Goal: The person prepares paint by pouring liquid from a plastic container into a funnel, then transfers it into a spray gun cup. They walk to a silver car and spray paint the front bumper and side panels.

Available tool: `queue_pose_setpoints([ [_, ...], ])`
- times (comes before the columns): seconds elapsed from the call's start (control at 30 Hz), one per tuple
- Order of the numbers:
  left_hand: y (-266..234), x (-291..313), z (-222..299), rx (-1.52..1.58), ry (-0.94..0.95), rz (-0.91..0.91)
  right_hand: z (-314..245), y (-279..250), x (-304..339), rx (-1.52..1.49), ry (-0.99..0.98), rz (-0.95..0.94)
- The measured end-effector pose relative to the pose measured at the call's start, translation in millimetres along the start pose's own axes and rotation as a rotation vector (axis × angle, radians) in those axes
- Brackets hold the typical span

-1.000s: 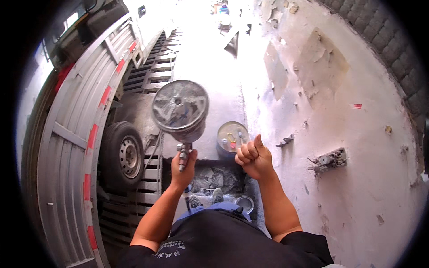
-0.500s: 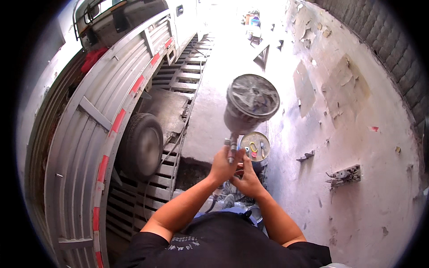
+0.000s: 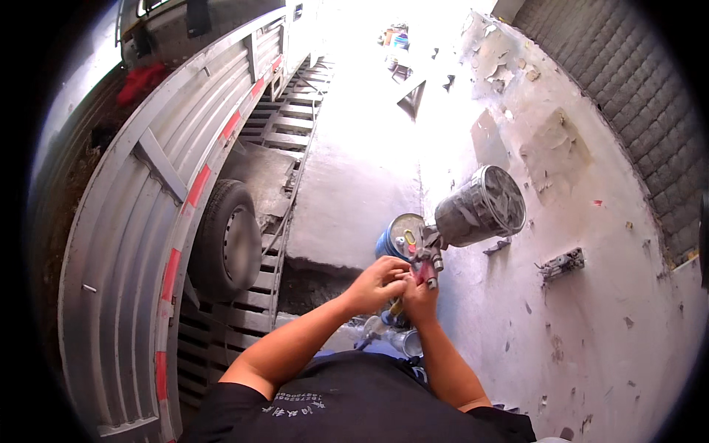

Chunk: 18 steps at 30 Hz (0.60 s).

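My right hand (image 3: 422, 299) grips a spray gun (image 3: 428, 258) with a pinkish-red handle and metal fittings. Its large, paint-stained cup (image 3: 476, 209) tilts to the right, towards the wall. Close against the gun's handle is my left hand (image 3: 375, 286), its fingers bent in a pinch. Whatever lies between those fingertips is too small to make out. Just beyond the gun stands a blue drum (image 3: 383, 242). A yellow ring (image 3: 410, 237) and other small items lie on its top, partly covered by the gun.
A truck with a ribbed grey side (image 3: 140, 244) and a rear tyre (image 3: 225, 240) stands on slatted metal (image 3: 255, 295) to my left. The peeling wall (image 3: 487, 317) rises at my right, with a bracket (image 3: 563, 263) sticking out. A metal can (image 3: 405, 342) is near my feet.
The spray gun has passed from my left hand to my right. Its cup has swung right and tipped over sideways. My left hand has come off the gun's body to beside the handle.
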State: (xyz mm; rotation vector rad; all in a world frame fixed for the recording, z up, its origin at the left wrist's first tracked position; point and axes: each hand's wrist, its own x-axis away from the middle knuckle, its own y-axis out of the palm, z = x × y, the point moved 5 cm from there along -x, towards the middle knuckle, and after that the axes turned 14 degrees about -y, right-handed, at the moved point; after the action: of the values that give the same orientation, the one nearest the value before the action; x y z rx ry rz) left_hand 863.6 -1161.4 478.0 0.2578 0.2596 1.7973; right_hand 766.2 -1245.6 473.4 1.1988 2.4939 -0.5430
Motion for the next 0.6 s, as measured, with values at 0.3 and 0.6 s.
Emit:
queue_pose_setpoints([
  [0.3,-34.4,44.2,-62.6,-0.091,-0.237,0.261,-4.1,-8.9,2.0,0.168,0.171,0.039],
  [0.6,-33.8,61.4,-80.9,-0.103,-0.331,0.241,-10.5,0.0,9.2,0.103,0.258,0.039],
])
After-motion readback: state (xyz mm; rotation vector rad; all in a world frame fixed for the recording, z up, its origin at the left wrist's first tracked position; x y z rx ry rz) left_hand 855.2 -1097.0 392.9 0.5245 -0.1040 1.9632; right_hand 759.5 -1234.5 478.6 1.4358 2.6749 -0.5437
